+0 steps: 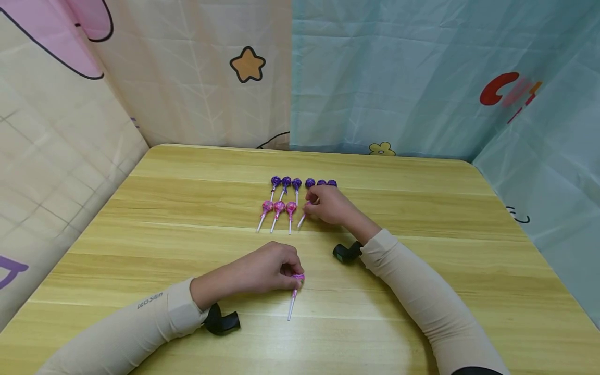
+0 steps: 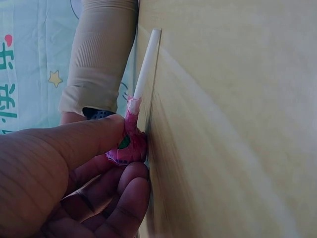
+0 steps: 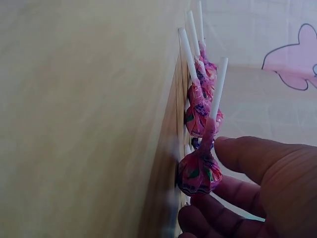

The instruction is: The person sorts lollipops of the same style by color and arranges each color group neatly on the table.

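Observation:
Near the front of the table, my left hand (image 1: 269,268) pinches a pink-wrapped lollipop (image 2: 130,144) by its head, the white stick pointing toward me. Farther back, my right hand (image 1: 333,205) has thumb and fingers around another pink lollipop (image 3: 199,173), whose head seems to touch the tabletop. To its left lie three pink lollipops (image 1: 279,207) side by side, sticks toward me. Behind them runs a row of several purple lollipops (image 1: 286,181); my right hand hides the sticks of those on the right.
The wooden table (image 1: 164,250) has a rounded back edge, with printed curtains (image 1: 375,78) hanging behind and at both sides. A black wrist device (image 1: 222,320) hangs under the left wrist and another black device (image 1: 347,252) under the right.

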Motion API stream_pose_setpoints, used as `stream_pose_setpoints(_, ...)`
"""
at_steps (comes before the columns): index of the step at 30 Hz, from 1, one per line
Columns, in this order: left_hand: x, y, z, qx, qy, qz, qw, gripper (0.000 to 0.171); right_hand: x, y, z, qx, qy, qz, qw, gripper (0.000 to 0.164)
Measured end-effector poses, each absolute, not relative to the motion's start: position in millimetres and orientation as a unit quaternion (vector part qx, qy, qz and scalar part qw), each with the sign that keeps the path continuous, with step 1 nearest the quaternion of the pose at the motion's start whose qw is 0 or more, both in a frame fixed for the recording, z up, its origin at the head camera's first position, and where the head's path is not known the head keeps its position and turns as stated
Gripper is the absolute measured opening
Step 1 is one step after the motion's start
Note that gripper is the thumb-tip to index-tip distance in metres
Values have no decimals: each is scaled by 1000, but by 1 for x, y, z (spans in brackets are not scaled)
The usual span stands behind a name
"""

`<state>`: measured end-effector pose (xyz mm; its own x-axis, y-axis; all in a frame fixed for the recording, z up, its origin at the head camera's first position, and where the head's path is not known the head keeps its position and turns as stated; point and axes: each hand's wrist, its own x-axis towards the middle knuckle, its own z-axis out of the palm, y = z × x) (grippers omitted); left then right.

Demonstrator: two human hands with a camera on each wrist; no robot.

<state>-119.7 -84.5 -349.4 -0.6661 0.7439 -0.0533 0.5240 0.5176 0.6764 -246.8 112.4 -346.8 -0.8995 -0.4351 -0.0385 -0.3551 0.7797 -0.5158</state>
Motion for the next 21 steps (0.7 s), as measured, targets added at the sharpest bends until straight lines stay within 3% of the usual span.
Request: stream_pose_setpoints(21, -120, -84, -350, 371, 853, 323, 172, 6, -247, 107, -346, -238, 939, -235, 84, 13)
